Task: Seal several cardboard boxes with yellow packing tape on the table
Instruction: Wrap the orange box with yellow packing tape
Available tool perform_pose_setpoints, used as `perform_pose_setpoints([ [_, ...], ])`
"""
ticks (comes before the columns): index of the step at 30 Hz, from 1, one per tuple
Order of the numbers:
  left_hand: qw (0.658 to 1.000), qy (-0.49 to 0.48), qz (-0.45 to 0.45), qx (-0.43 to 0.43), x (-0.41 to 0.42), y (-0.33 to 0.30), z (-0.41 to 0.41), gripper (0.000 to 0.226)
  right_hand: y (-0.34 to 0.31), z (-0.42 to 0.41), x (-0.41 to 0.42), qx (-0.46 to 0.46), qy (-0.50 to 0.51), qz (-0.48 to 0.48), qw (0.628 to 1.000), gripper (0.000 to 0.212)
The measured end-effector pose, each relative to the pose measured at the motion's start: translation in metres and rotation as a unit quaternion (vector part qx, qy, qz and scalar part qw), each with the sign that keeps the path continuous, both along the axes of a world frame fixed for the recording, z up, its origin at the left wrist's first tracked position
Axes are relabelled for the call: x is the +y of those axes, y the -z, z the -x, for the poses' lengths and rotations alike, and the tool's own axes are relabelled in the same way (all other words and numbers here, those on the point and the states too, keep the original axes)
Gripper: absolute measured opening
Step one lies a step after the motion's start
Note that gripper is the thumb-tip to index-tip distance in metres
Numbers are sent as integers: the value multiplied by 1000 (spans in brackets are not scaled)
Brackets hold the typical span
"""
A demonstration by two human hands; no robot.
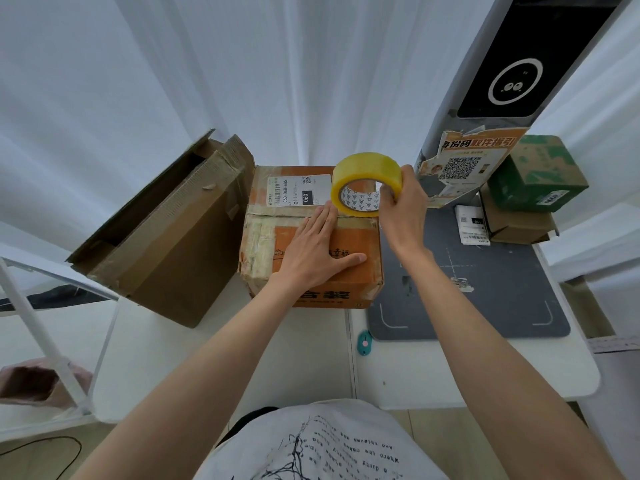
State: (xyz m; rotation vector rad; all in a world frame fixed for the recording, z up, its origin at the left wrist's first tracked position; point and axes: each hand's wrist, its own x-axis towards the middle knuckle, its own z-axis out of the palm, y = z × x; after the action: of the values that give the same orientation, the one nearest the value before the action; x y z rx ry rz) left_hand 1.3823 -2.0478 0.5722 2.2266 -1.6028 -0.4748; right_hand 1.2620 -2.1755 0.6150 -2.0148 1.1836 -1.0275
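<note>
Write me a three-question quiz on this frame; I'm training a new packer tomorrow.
1. True or false: the left hand lies flat on the orange cardboard box.
2. The right hand holds: A) small teal cutter B) yellow packing tape roll C) green cardboard box
3. Which box stands open beside the orange one?

Key: 1 true; 2 B; 3 the tall brown cardboard box.

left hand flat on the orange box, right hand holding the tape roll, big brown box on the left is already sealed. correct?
Not quite. In the head view the big brown box is open, flaps up. The rest holds: left hand flat on the orange box, right hand holding the yellow tape roll.
</note>
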Motion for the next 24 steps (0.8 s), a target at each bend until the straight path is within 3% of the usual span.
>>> perform_pose_setpoints([
  [13,1000,5,-12,2,-1,0,-1,114,-5,1,-3,1,20,-4,1000,8],
  [20,999,33,-18,-15,-1,3,-1,107,3,28,-12,-13,34,-56,998,1],
  [24,997,61,-24,-48,0,5,-1,97,12,33,-9,-40,32,-90,995,9],
])
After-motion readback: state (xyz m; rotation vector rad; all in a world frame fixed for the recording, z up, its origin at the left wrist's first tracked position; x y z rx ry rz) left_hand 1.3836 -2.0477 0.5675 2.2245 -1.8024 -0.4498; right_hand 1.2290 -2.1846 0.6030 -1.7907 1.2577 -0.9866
